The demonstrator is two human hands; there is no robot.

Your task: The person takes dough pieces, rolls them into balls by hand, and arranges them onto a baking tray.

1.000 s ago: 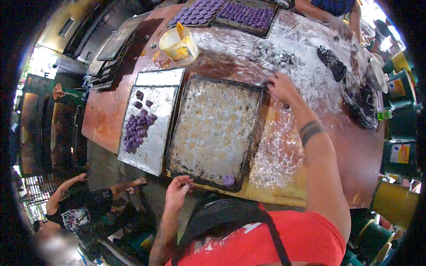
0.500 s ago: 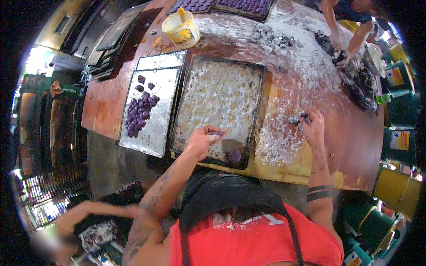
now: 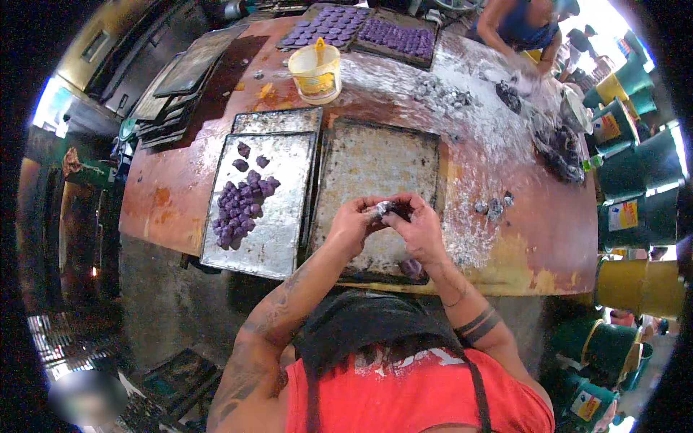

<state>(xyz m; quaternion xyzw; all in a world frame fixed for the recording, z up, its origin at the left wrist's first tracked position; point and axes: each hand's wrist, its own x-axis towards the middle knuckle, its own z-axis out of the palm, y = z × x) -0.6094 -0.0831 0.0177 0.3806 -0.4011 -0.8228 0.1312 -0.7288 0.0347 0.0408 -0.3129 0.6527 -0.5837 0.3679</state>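
Over the scorched, dusty baking tray [image 3: 375,162], my left hand [image 3: 355,222] and my right hand [image 3: 417,229] meet, fingertips closed on a small dark dough piece [image 3: 384,210] dusted with white flour. A purple dough piece [image 3: 412,268] lies on the tray's near right corner, partly behind my right wrist. To the left, a shiny tray [image 3: 274,238] carries several purple dough lumps [image 3: 238,209] in a cluster and a few darker ones apart. Right of my hands, floured dough bits [image 3: 494,206] sit in scattered white flour on the tabletop.
A bucket [image 3: 315,76] stands beyond the trays. Trays of purple pieces [image 3: 321,27] are at the back, stacked trays [image 3: 173,86] at left. A co-worker [image 3: 516,29] bends over floured dark dough at back right. Green and yellow containers [image 3: 635,231] line the right side.
My right hand has come leftward from the floured tabletop to join my left over the middle tray, both now on the dough piece. The co-worker at lower left has mostly left view.
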